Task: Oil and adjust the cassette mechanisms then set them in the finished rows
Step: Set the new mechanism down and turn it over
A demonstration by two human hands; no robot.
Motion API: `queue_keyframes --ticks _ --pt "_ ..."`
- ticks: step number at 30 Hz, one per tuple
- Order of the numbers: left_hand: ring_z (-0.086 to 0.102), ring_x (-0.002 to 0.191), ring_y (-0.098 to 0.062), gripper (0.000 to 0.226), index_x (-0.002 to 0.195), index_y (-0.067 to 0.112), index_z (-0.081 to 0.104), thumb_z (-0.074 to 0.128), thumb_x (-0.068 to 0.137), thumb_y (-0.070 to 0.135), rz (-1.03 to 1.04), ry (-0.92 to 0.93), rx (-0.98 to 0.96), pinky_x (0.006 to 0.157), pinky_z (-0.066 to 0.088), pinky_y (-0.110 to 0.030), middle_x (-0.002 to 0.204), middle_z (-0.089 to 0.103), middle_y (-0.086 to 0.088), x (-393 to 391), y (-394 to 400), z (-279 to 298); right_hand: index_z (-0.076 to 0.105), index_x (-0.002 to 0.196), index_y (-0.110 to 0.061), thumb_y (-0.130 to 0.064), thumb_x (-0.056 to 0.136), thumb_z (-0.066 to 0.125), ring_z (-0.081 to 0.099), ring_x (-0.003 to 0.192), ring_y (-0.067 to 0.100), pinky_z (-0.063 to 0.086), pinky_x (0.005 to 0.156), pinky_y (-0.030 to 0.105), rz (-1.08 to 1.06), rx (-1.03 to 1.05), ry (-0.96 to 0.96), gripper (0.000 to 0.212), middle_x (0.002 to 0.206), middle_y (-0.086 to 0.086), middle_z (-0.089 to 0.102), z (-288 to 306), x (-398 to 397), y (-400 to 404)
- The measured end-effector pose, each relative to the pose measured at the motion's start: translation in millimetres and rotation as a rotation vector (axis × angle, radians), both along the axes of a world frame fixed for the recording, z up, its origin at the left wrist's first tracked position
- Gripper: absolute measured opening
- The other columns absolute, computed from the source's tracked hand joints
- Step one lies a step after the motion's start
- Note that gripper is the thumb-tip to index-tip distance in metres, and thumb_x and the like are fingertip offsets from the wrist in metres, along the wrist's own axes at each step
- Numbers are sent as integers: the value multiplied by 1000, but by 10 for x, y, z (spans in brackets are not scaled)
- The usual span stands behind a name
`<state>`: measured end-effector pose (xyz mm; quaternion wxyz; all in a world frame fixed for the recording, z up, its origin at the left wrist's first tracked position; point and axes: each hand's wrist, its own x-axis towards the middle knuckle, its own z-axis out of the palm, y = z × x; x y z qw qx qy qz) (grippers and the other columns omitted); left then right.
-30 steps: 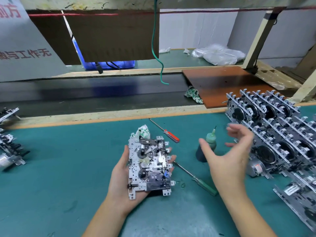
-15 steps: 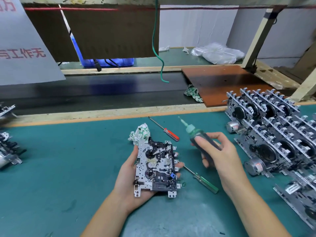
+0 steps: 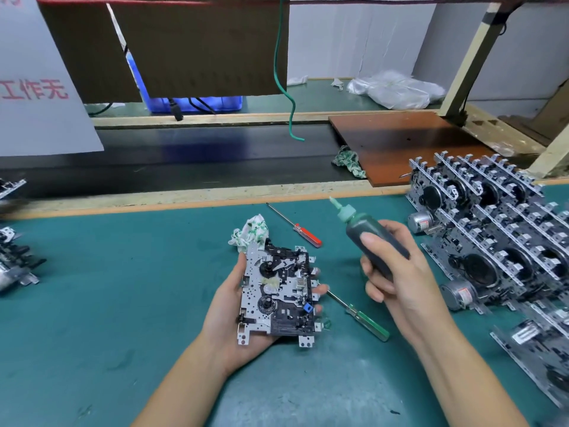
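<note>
Hands [image 3: 234, 306] [image 3: 397, 272] around mechanism [image 3: 277, 291] and oil bottle [image 3: 366, 232], above green bench mat [image 3: 107, 288].

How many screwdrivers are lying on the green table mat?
2: the red-handled screwdriver behind the held mechanism, the green-handled screwdriver beside it, below the right hand. More may be hidden.

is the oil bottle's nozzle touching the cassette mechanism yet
Apart. The head view shows the oil bottle in the right hand, nozzle pointing up and away, with green mat between it and the cassette mechanism.
</note>
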<state>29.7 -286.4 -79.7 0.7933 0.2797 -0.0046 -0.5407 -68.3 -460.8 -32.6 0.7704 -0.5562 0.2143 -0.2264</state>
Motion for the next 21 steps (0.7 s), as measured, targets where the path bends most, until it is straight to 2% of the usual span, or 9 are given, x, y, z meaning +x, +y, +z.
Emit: queue_keyframes --ticks 3,5,7,10,15,21 --pt "56 115 -46 71 118 0 65 35 91 59 2 9 -1 90 49 -58 130 55 -27 3 1 -9 55 86 -16 -26 65 67 25 33 4 25 32 14 -81 -14 -50 27 47 -2 39 15 -8 19" --pt "56 115 -46 71 118 1 65 35 91 59 7 7 4 90 49 -57 130 55 -26 5 1 -13 54 76 -15 -25 65 67 22 32 3 23 31 14 -126 79 -109 20 40 -8 33 29 -2 26" --pt "57 114 -45 71 117 1 66 35 91 59 11 -1 4 91 49 -58 130 56 -26 4 3 -16 48 70 -16 -34 63 68 19 32 1 20 29 14 -134 223 -134 27 39 -9 26 32 9 32" --pt "58 113 -45 70 115 1 67 35 91 59 10 -5 0 93 47 -59 128 57 -25 1 7 -11 46 69 -13 -49 57 69 19 31 2 16 28 12 -130 267 -77 44 43 -8 22 26 22 74" --pt "58 112 -46 71 115 0 67 36 90 59 10 7 4 90 48 -59 128 57 -26 -12 7 12 42 66 -16 -43 54 72 19 36 2 14 30 13 -160 237 -49 42 48 -8 32 -36 69 169" --pt "58 111 -47 68 112 1 69 39 88 57 12 8 11 91 47 -60 127 58 -25 -18 11 35 35 62 -21 -24 86 63 19 37 3 17 33 13 -268 117 -56 36 49 -9 29 -101 104 188"
